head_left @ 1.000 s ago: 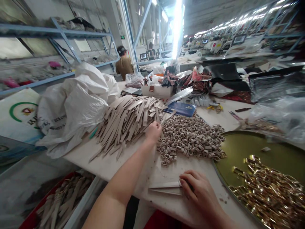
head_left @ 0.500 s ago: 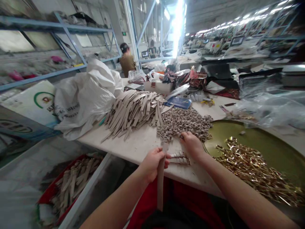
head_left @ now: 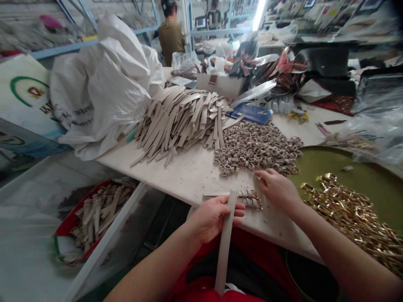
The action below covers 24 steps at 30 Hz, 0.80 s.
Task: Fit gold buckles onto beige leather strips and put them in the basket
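Observation:
My left hand (head_left: pixel 211 216) is closed on a flat grey-beige strap (head_left: pixel 225 247), thumb on top. The strap's upper end stands just past the fingers and its long end hangs down toward my lap. My right hand (head_left: pixel 278 188) is pinched around a small strap loop (head_left: pixel 258 177), mostly hidden by the fingers, just above the table. Right behind that hand lies a heap of similar loops (head_left: pixel 256 147). Between my hands, several straps with gold buckles (head_left: pixel 252 198) lie side by side at the table edge, partly covered by my left fingers.
A large pile of loose straps (head_left: pixel 182 121) lies beyond my left hand. At right, an olive tray (head_left: pixel 330 161) carries gold buckles (head_left: pixel 349 214). A white sack (head_left: pixel 103 84) stands at left, and a red-rimmed container (head_left: pixel 64 224) of straps sits below the table. A person (head_left: pixel 171 35) is in the background.
My right hand has drawn away from the loop heap toward me, with a loop in its fingers. The left hand still holds the strap. The view has tilted down.

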### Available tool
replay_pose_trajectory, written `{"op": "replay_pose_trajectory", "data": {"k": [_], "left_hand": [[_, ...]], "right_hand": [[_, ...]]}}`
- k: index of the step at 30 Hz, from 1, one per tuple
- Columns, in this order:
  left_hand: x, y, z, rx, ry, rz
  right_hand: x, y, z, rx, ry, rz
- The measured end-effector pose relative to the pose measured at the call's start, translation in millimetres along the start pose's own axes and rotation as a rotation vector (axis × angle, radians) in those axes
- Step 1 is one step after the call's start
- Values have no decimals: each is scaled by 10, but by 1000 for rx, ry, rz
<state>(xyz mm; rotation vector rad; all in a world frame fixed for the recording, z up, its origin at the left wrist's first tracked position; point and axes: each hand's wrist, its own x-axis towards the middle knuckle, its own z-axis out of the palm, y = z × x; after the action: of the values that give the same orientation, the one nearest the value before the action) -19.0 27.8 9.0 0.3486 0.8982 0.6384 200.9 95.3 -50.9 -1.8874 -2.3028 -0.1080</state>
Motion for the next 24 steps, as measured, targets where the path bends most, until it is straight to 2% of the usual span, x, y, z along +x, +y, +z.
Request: {"op": "replay_pose_trajectory", "data": {"k": [2,7,13,15,17,19,22,24], "left_hand": [[53,21,8,-10,0,-14],[182,22,23,-14,0,-39],[255,14,30,-13,19,-56],[251,10,43,-11,19,-62],[234,-7,60,1,20,-66],[209,-41,75,20,22,-69],[165,-117,87,142,11,-46],[130,-162,92,339,-6,94]], "right_hand": [[-99,41,6,-4,-29,-106],[-203,57,16,40,15,-289],[-139,28,-26,129,-146,-346],[-122,32,-33,214,-142,-286],[-136,16,-50,412,-81,-160],[-190,-38,-98,742,-57,31],[-329,-181,-229,1363,-186,362],[-435,-283,-318,1696,-269,532]]}}
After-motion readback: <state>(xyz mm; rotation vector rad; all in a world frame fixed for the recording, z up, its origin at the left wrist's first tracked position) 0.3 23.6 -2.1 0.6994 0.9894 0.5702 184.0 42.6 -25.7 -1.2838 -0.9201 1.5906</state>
